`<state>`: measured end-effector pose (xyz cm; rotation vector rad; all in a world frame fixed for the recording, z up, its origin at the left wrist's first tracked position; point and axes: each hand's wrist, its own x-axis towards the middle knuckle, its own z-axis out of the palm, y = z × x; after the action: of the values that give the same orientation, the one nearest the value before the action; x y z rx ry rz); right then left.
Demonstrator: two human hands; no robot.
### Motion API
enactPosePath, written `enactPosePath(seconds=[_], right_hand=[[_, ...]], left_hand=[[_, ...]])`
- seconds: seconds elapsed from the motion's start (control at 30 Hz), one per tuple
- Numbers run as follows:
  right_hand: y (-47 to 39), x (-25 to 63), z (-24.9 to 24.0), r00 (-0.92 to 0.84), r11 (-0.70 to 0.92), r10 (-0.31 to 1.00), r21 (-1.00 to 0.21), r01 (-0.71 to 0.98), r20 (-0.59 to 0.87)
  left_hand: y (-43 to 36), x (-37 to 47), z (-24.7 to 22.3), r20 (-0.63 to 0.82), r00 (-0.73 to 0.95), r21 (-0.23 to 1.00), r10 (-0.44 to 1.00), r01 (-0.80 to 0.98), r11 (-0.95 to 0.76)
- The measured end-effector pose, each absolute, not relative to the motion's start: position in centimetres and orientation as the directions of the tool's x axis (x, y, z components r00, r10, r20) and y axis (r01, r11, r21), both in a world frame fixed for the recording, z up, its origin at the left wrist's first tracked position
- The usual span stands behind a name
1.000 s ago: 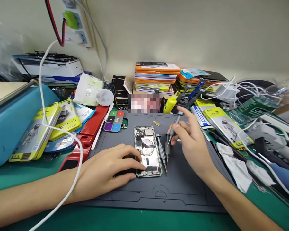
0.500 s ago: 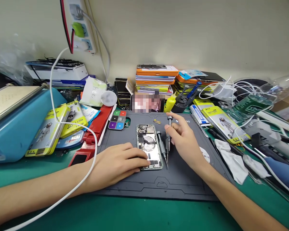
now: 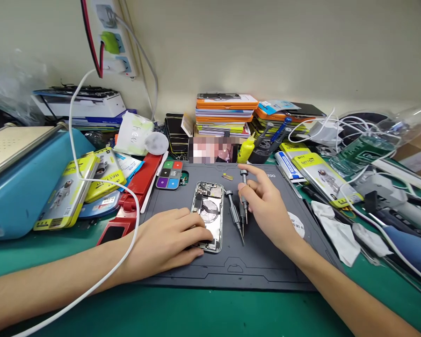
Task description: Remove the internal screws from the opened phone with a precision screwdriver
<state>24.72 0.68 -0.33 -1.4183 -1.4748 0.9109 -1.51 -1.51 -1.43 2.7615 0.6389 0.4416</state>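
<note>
An opened phone (image 3: 215,224) lies on the dark grey work mat (image 3: 175,199), its inner parts and a round coil showing. My left hand (image 3: 171,238) grips its lower left side, fingertips over the lower end and thumb by the bottom edge. My right hand (image 3: 264,201) holds a slim grey screwdriver (image 3: 244,189) upright, right of the phone, with the index finger on its cap. Another screwdriver (image 3: 235,217) lies on the mat between phone and hand; a further thin shaft shows beside it. A small gold-coloured piece (image 3: 227,176) rests above the phone.
A coloured square tray (image 3: 169,175) sits at the mat's upper left. Yellow battery boxes (image 3: 67,192) and a red tool (image 3: 129,203) crowd the left. More boxes, cables and a plastic bottle (image 3: 361,150) fill the right. A white cable (image 3: 135,224) crosses over my left forearm.
The phone has turned, its lower end swinging left, away from the screwdrivers, with my left hand on it. My right hand keeps the screwdriver almost where it was. The view shifts slightly.
</note>
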Motion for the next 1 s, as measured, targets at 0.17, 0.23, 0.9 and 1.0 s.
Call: enactPosePath(seconds=[0.17,0.23,0.9,1.0], right_hand=[[0.29,24.44,-0.12,0.02,0.108,0.992,-0.937,0.331,0.121],[0.17,24.35,0.0,0.018,0.114,0.992,-0.941,0.32,0.126],[-0.31,23.93,0.13,-0.008,0.12,0.992,-0.953,0.276,0.123],[-0.31,23.92,0.08,-0.009,0.123,0.992,-0.953,0.277,0.125]], left_hand=[[-1.65,-1.27,-1.4,0.246,0.837,0.335,0.489,0.4,-0.853],[-1.64,-1.2,-1.32,0.248,0.832,0.333,0.496,0.408,-0.85],[-1.75,-1.52,-1.27,0.252,0.85,0.151,0.463,0.438,-0.886],[-1.75,-1.55,-1.1,0.234,0.847,0.173,0.477,0.447,-0.878]])
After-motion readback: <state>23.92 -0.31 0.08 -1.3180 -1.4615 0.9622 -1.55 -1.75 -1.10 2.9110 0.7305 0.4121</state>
